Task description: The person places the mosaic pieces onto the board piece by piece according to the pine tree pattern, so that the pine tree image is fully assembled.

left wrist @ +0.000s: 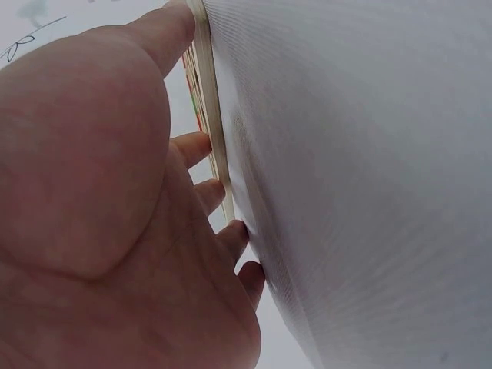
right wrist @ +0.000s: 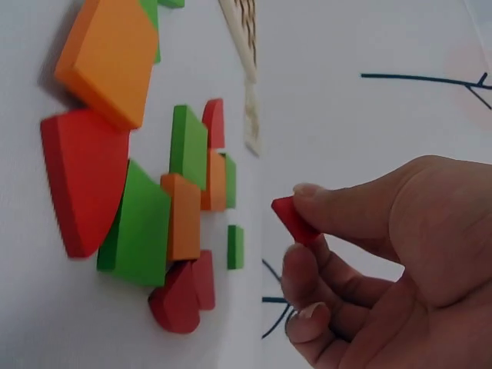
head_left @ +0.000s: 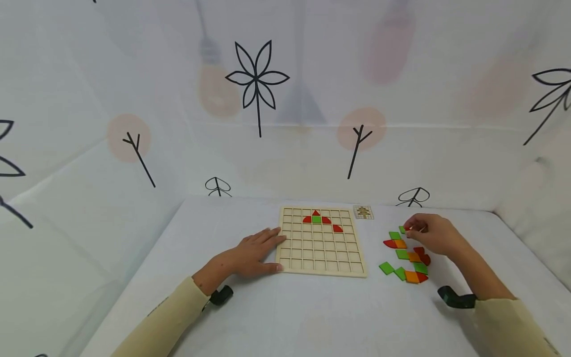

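Note:
A pale wooden grid board (head_left: 320, 250) lies flat, with a few red pieces and a green square (head_left: 316, 219) set in its upper cells. My left hand (head_left: 255, 253) rests along the board's left edge, fingers spread and fairly straight; in the left wrist view the fingertips touch the side of the board (left wrist: 211, 100). Over at the right, my right hand (head_left: 434, 233) pinches a small red block (right wrist: 296, 221) between thumb and fingers, held above the loose pieces. Its far end is hidden by the fingertips.
Loose green, orange and red blocks lie right of the board, among them a green square (head_left: 386, 268), an orange square (head_left: 412, 276) and a red curved-edge block (right wrist: 84, 181). A small pattern card (head_left: 363, 212) sits by the board's upper right corner. A printed cloth hangs behind.

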The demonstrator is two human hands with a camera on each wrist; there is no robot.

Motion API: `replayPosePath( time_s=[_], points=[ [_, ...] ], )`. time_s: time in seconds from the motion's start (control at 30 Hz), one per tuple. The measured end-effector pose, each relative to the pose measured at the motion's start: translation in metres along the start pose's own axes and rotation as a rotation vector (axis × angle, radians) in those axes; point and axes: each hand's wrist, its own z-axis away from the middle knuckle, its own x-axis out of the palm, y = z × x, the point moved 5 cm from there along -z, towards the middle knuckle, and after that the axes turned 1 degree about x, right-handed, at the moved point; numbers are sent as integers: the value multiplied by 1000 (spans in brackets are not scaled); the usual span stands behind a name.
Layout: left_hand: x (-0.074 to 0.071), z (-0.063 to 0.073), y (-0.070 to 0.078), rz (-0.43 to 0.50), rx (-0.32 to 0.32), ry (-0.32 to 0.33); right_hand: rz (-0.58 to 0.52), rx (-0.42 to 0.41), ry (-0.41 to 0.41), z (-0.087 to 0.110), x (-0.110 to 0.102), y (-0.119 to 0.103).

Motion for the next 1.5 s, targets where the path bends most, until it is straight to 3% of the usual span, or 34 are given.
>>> replayPosePath(
  time_s=[0.2,0.53,0.87,1.17,1.5],
  points=[
    [-1,1,1,3,2,4,-27,-26,-3,3,3,-15],
    [2,1,-1,5,3,15,-12,-104,70,6,7,-39],
    [2,1,-1,8,-1,1,-21,-105,49,3,15,-47],
    [-1,2,1,2,-10,4,-56,-175,46,2,21,-76],
    [-2,1,2,-9,1,6,-105,-209,120,-5,36,-103]
  ],
)
